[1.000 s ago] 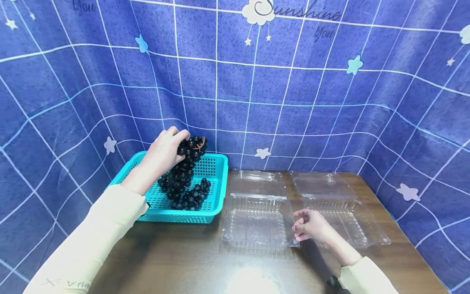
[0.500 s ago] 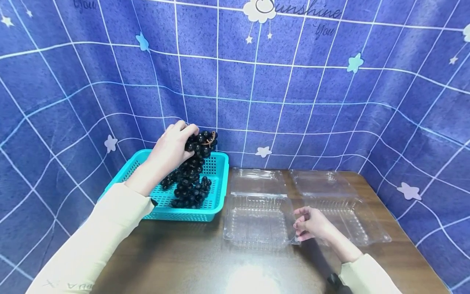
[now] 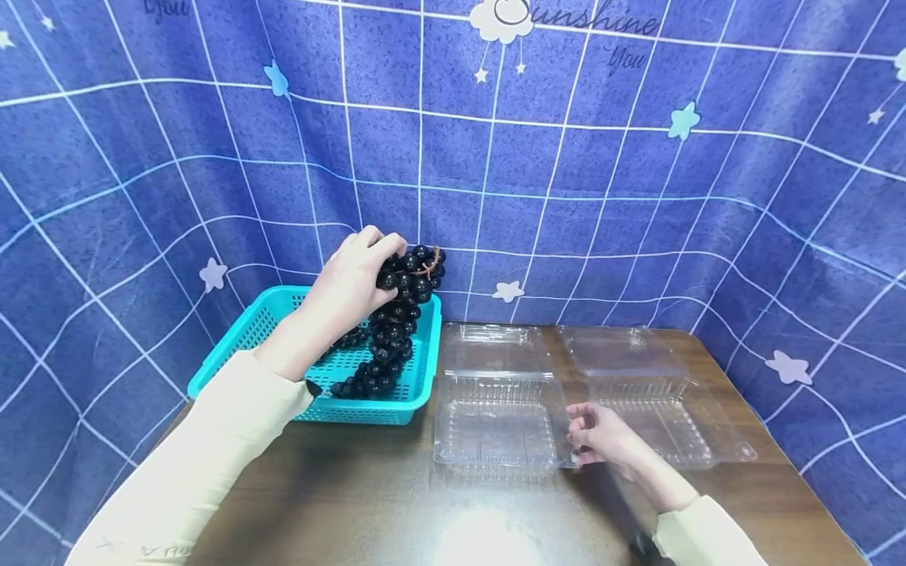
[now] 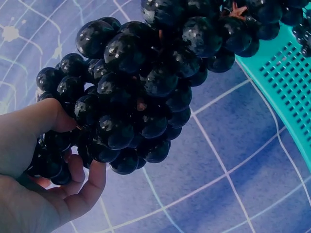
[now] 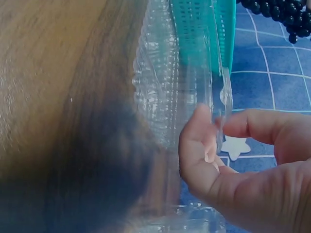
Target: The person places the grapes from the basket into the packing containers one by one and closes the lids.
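Observation:
My left hand (image 3: 354, 275) grips a long bunch of black grapes (image 3: 393, 334) near its top, over the teal basket (image 3: 354, 413). Its tail hangs low inside the basket, and a brown stem shows at the upper end. In the left wrist view, thumb and fingers curl round the dark grapes (image 4: 141, 92). My right hand (image 3: 602, 436) pinches the near right corner of a clear plastic clamshell container (image 3: 495, 432), which stands with its lid folded back. The right wrist view shows fingertips at the container's thin rim (image 5: 226, 94).
More grapes (image 3: 350, 339) lie in the basket, partly hidden behind the left wrist. A second clear clamshell (image 3: 651, 420) stands open to the right on the wooden table (image 3: 340, 487). A blue checked curtain (image 3: 552, 196) encloses the back and sides.
My left hand has moved right and slightly up with the grape bunch, whose tail has shifted toward the basket's right side. The right hand has stayed at the container's corner.

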`<state>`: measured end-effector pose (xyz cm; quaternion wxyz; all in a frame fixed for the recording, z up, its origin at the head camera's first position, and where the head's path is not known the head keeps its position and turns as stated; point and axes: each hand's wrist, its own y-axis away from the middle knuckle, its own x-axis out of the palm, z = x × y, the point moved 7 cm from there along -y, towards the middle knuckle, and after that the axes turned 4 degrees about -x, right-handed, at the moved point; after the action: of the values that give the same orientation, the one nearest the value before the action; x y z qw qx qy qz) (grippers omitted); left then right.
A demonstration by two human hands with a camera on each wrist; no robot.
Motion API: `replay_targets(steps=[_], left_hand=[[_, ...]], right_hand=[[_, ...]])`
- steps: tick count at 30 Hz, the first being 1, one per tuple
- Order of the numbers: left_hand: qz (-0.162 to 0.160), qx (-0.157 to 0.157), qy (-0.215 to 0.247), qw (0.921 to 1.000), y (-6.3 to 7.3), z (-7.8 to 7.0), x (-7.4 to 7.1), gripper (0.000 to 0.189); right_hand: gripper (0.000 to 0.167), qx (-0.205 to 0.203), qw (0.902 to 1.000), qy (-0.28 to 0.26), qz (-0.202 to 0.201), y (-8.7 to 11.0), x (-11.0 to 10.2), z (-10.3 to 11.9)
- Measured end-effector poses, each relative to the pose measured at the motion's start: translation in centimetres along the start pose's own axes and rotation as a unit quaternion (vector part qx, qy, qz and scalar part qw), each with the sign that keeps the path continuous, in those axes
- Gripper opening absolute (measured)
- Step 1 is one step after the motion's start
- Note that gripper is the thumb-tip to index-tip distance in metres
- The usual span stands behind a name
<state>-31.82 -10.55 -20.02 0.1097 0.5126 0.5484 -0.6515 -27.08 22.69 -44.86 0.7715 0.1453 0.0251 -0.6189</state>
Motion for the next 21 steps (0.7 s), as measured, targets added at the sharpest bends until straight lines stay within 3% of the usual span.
replay_targets(steps=[14,21], left_hand=[[-0.016,0.005,0.028,0.9995,-0.7,-1.5,-0.9,0.048],[-0.008,-0.001,0.038,0.9993,-0.8,-2.5,-1.3,0.048]], right_hand=[[0.05,-0.003,0.9978,-0.06,-0.029,-0.2,0.4,-0.9],[0.055,-0.011,0.9948,-0.101,-0.008,-0.4,0.8,-1.0]])
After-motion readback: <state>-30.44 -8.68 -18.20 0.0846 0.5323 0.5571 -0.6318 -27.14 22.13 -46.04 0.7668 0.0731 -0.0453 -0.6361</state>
